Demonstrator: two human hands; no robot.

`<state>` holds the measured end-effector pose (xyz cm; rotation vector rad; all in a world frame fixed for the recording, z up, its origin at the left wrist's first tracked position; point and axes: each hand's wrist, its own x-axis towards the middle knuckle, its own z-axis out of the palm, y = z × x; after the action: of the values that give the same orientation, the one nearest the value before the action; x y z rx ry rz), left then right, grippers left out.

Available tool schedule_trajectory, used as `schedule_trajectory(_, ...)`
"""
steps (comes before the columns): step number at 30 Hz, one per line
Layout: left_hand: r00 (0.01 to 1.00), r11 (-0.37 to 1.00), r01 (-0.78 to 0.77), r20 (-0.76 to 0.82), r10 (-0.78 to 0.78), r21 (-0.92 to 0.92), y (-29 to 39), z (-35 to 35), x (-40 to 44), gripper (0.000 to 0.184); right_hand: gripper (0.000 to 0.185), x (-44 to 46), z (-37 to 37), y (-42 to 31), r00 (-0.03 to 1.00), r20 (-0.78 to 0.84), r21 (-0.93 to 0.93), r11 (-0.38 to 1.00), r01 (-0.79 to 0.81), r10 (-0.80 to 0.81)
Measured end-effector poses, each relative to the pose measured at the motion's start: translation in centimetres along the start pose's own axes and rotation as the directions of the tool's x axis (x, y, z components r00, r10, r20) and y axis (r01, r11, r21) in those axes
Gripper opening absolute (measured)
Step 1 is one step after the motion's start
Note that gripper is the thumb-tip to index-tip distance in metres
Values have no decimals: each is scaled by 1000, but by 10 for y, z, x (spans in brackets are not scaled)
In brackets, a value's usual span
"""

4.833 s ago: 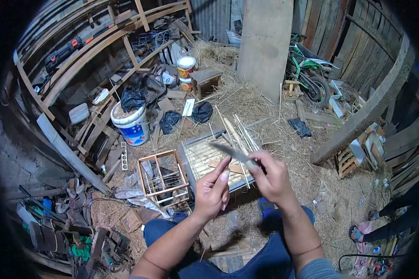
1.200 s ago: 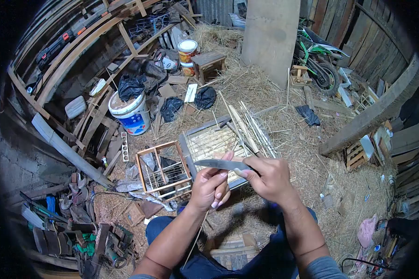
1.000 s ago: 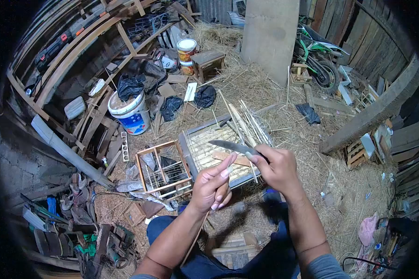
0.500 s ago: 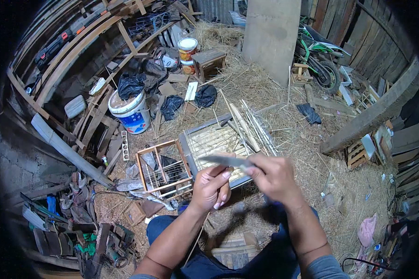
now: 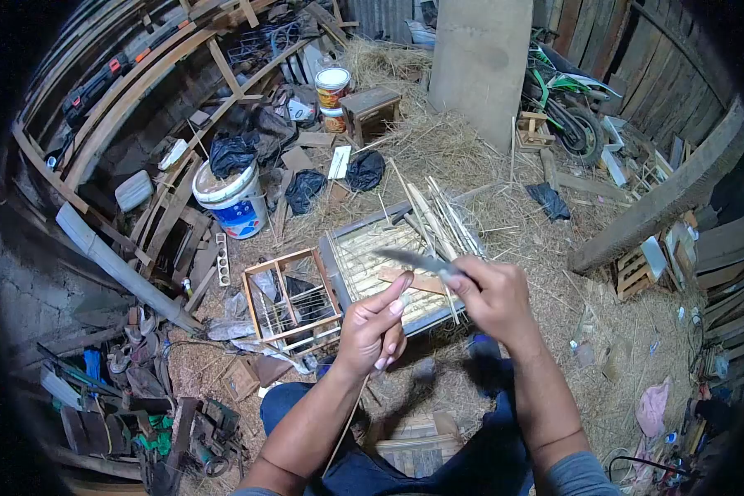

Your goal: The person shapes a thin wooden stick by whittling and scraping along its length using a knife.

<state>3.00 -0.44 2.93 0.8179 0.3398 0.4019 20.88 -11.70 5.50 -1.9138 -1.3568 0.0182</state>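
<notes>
My right hand (image 5: 496, 302) is closed round the handle of a knife (image 5: 411, 260), its blade pointing left above my left hand. My left hand (image 5: 372, 335) pinches a thin stick (image 5: 345, 438), which runs down past my forearm toward my lap; its upper end is hard to make out among the fingers. Beyond the hands lies a framed panel of pale slats (image 5: 355, 269), with a flat piece of wood (image 5: 417, 281) and a bundle of split sticks (image 5: 438, 223) on it. A small wooden frame with thin bars (image 5: 293, 302) stands at the panel's left.
Straw and shavings cover the floor. A white bucket (image 5: 230, 198) stands at the left, with black plastic bags (image 5: 306, 190) near it. Further back are a wooden stool (image 5: 372, 107) and a motorbike (image 5: 574, 116). A slanting post (image 5: 670, 194) rises at the right.
The knife and my right hand have shifted slightly right and the blade has lifted away from my left fingers. The flat piece of wood now shows between my hands.
</notes>
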Motion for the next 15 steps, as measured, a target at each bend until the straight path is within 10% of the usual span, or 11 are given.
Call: schedule_trajectory(15, 999, 989, 7, -41, 0, 148, -4, -1, 1, 46, 20, -5, 6, -16, 992, 61, 116, 988, 102, -110)
